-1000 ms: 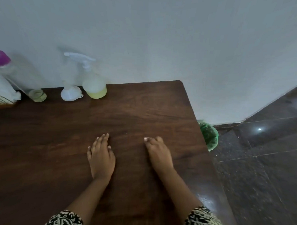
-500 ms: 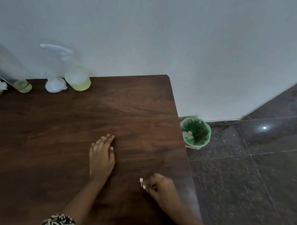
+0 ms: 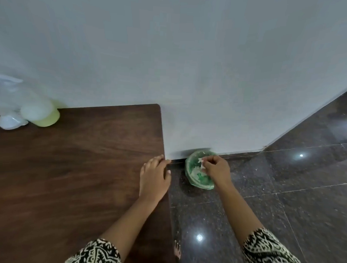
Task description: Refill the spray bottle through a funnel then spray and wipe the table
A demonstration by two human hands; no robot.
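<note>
Head camera view, looking down at the right end of a dark wooden tabletop set against a pale wall. The person's left hand lies flat on the wood near the right edge, fingers straight and together, fingertips reaching that edge; its grip is relaxed and has hold of nothing. The right hand is stretched out past the tabletop, above a small green bin that stands on the floor at the foot of the wall. This hand's grip is closed: curled fingers and thumb pinch a small white scrap over the bin's mouth, and more pale scraps lie inside.

At the far back left corner of the tabletop, well apart from both hands, stands the spray bottle, blurred, with yellow-green liquid in its lower part. A white funnel sits just beside it on the left. Black-and-white patterned sleeves cover both forearms. The floor is dark polished stone with bright light spots, and a bare foot shows beside the tabletop's edge.
</note>
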